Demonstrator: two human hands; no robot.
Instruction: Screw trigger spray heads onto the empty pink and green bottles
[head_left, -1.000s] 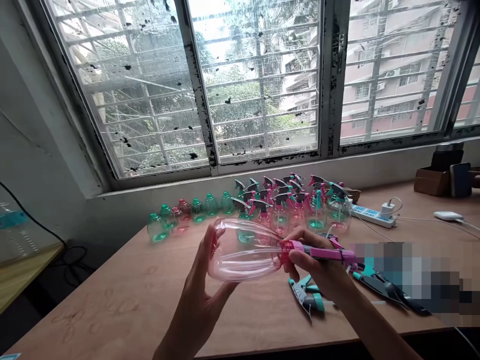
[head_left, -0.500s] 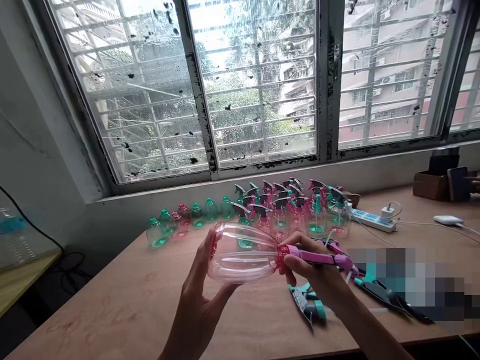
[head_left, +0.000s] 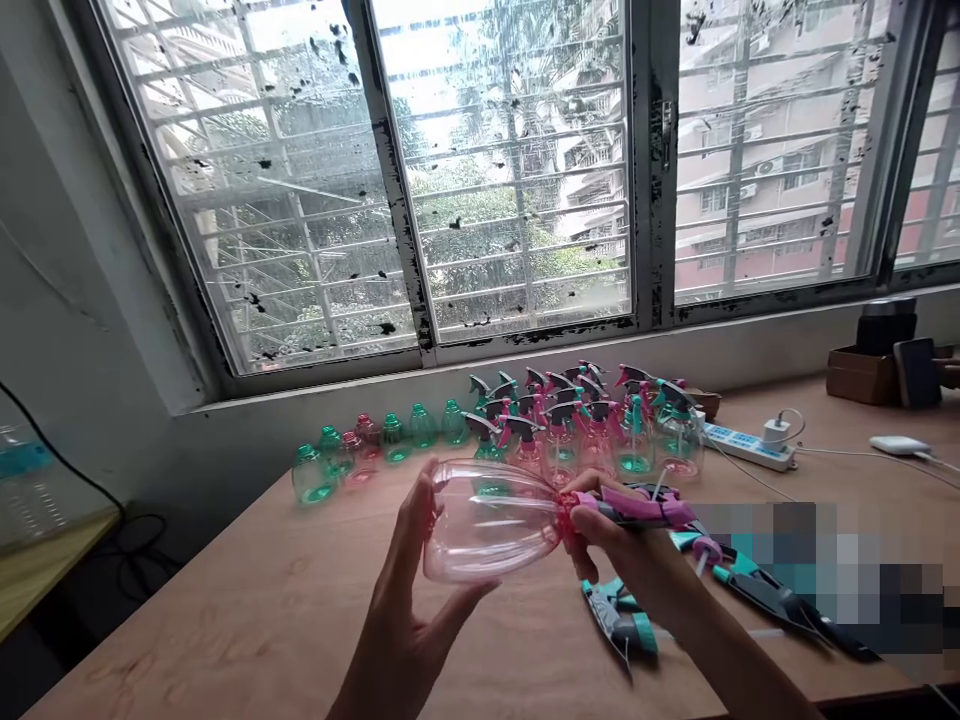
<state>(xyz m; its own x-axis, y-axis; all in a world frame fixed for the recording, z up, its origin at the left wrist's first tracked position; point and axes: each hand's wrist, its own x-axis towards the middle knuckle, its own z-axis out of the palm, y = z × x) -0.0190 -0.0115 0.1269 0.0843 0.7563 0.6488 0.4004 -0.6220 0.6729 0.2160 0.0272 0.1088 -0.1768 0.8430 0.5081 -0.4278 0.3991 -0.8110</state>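
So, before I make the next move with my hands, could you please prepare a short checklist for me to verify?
1. Left hand supporting the base end of the pink bottle: ok.
2. Right hand holding the pink spray head at the neck: ok.
3. Bottle upright: not ok, held sideways.
4. Spray head fully tightened: cannot tell.
5. Loose teal-and-grey spray head apart from the bottle: ok, lying on the table.

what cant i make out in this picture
Head view:
part of the spray head: behind the right hand
part of the bottle base: behind the left hand
blue-labelled bottle, left side: cut off by the picture edge
things under the pixelated patch: obscured
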